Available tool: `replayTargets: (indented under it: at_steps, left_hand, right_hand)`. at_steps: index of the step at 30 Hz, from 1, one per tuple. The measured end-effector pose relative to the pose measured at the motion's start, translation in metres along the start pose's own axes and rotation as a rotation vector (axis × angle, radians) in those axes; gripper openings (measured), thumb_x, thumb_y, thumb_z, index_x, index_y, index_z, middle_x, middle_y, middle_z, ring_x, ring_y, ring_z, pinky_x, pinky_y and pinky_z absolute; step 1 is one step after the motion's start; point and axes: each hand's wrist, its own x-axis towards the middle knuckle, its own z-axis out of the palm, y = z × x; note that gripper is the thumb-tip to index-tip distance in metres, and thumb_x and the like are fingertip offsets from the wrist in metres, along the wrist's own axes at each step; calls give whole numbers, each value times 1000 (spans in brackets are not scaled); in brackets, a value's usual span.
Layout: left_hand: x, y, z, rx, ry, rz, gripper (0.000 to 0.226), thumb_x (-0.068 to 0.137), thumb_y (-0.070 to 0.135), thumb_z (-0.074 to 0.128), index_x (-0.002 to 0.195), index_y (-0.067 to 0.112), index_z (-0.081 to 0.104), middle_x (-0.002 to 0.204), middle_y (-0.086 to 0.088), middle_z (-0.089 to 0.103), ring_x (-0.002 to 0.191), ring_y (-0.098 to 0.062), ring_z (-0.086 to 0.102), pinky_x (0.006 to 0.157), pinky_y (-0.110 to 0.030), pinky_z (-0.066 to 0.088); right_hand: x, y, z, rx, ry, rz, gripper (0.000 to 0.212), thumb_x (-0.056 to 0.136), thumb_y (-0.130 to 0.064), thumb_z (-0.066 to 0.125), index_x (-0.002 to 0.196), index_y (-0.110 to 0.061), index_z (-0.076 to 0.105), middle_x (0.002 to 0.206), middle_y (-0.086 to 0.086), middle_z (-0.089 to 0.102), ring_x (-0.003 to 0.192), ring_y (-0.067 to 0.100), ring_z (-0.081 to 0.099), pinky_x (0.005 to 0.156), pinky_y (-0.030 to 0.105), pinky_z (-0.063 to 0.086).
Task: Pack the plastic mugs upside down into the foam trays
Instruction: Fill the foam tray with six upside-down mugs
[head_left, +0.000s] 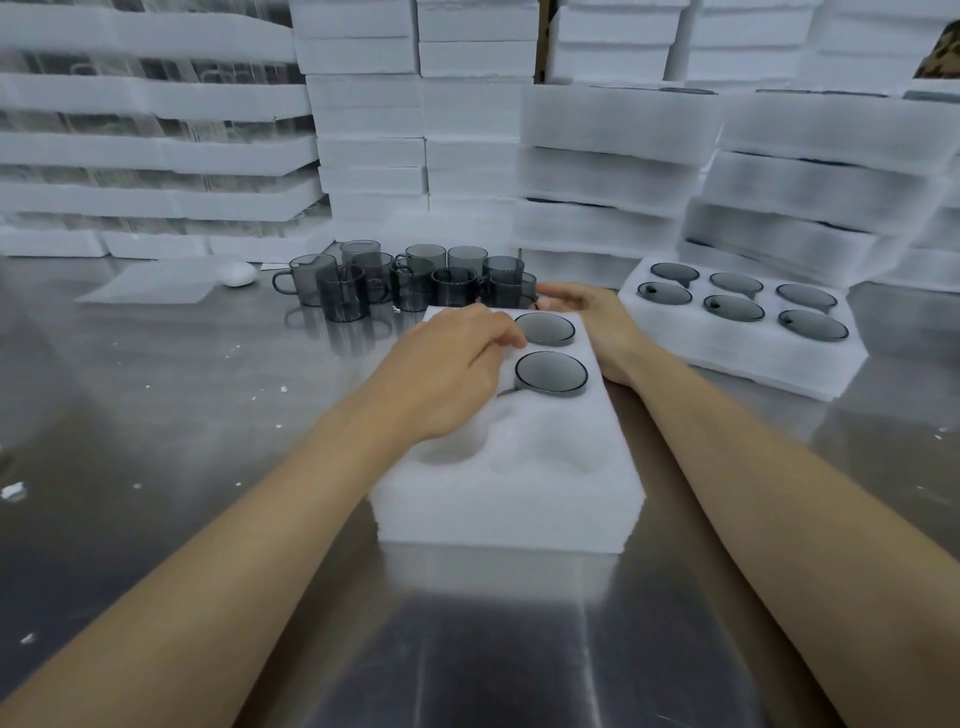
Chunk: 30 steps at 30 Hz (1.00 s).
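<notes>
A white foam tray (511, 483) lies in front of me on the steel table. Two grey plastic mugs sit upside down in its right-hand pockets, one farther (545, 328) and one nearer (551, 373). The two near pockets are empty. My left hand (452, 364) rests over the tray's far left pockets with its fingers curled down; its fingertips lie beside the farther mug, and what is under the palm is hidden. My right hand (584, 312) reaches past the tray's far right corner with straight fingers that point at the nearest of several loose upright mugs (415, 283).
A second foam tray (748, 353), with several upturned mugs in it, lies to the right. Stacks of foam trays (613, 171) wall off the back and right. A flat foam sheet (150, 283) and a white lump lie at the back left. Foam crumbs dot the steel table (182, 415).
</notes>
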Motion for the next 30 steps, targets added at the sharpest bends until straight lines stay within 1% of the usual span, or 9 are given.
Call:
replayTargets:
  at_steps: [2, 6, 11, 14, 16, 19, 21, 25, 30]
  left_hand:
    - [0, 0, 0, 15, 1, 7, 35, 98, 9, 36, 119, 20, 62, 124, 3, 58, 118, -17, 47, 103, -41, 36]
    - [0, -1, 1, 20, 6, 16, 38, 96, 7, 35, 119, 19, 62, 125, 2, 58, 120, -18, 48, 102, -43, 37]
    - [0, -3, 2, -12, 26, -3, 47, 87, -4, 35, 118, 18, 62, 124, 3, 60, 120, -17, 49, 101, -41, 39]
    - [-1, -4, 2, -3, 43, -16, 49, 85, -5, 36, 119, 19, 62, 126, 7, 60, 119, -14, 50, 98, -35, 40]
    - [-2, -5, 2, -2, 61, -48, 48, 86, -3, 36, 118, 23, 62, 121, 14, 59, 114, -10, 50, 87, -28, 40]
    - [-1, -6, 3, -40, 76, -144, 51, 83, -1, 36, 112, 32, 62, 97, 29, 54, 101, -7, 49, 76, -26, 34]
    - [1, -7, 3, -49, 85, -185, 51, 80, 0, 37, 107, 36, 61, 93, 26, 55, 97, -9, 51, 73, -28, 35]
    - [5, -3, 7, 1, 145, -249, 48, 79, 1, 38, 106, 34, 60, 99, 19, 56, 94, -12, 51, 74, -29, 36]
    - [4, 2, 7, 50, 213, -203, 36, 91, 8, 42, 120, 21, 60, 116, 7, 63, 113, -18, 52, 91, -38, 45]
  right_hand:
    - [0, 1, 1, 14, 0, -21, 14, 93, -5, 59, 98, -13, 68, 76, -7, 74, 68, 3, 67, 62, 15, 52]
    - [-1, 0, -2, 12, 55, -17, 22, 85, 1, 67, 106, -7, 66, 80, 0, 72, 67, 7, 67, 64, 21, 54]
    - [-12, -3, -1, -88, 188, -129, 13, 88, -3, 65, 98, -11, 67, 91, 12, 69, 75, 14, 67, 80, 28, 54]
    - [-26, -5, 0, -128, 305, -266, 11, 90, 0, 59, 95, -8, 65, 90, 17, 69, 72, 8, 70, 73, 20, 54]
    - [-41, -8, 2, -192, 374, -396, 17, 89, 7, 55, 91, -7, 65, 90, 16, 68, 72, 5, 68, 71, 15, 50]
    - [-65, -12, 2, -340, 472, -615, 24, 83, 13, 53, 86, -5, 68, 89, 9, 66, 81, 13, 63, 78, 27, 52]
    - [-84, -14, 6, -382, 459, -710, 22, 82, 12, 53, 86, -3, 69, 87, -2, 63, 83, 19, 62, 77, 36, 53]
    - [-117, -15, 8, -391, 370, -790, 22, 82, 9, 54, 86, -6, 70, 90, -11, 63, 84, 12, 62, 76, 28, 52]
    - [-124, -19, 11, -315, 286, -792, 35, 82, 19, 58, 87, -14, 69, 92, -12, 63, 85, 18, 63, 77, 34, 52]
